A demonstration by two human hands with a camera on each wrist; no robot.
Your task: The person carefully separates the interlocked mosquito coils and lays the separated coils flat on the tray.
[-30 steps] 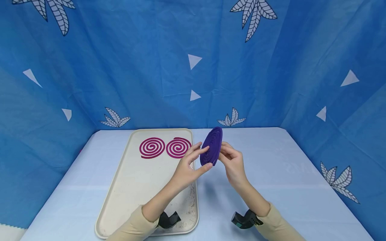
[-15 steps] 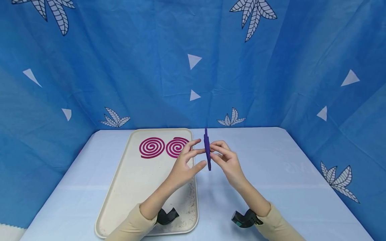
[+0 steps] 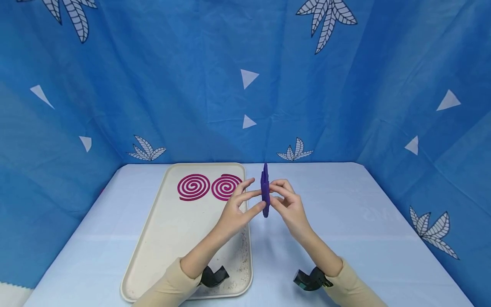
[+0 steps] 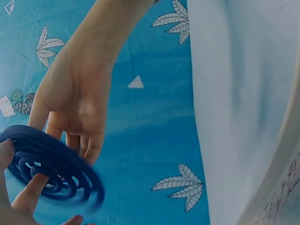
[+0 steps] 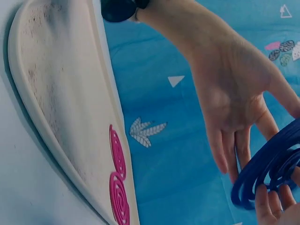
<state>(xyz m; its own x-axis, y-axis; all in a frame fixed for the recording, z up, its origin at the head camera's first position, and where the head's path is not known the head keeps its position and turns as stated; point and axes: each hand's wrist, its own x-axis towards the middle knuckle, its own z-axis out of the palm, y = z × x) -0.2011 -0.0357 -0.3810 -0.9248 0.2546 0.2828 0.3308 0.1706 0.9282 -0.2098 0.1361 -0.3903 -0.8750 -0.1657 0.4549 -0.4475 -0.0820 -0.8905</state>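
A purple mosquito coil (image 3: 265,187) is held up on edge between my two hands, just right of the tray. My right hand (image 3: 289,204) pinches it from the right side with thumb and fingers near its middle. My left hand (image 3: 235,211) touches it from the left, index finger against its face and thumb at its near edge, the fingers mostly straight. In the left wrist view the coil (image 4: 56,168) shows open rings, with an index fingertip at its centre. From the right wrist view the coil (image 5: 267,164) appears partly cut off, its rings somewhat spread.
Two magenta mosquito coils (image 3: 193,187) lie side by side at the far end of a cream tray (image 3: 184,251). The tray stands on a white-covered table (image 3: 345,221). Blue patterned cloth (image 3: 192,106) walls the back and sides.
The purple coil has turned from showing its face to edge-on. My right hand has moved slightly left; my left thumb came off the coil's edge and is back at it.
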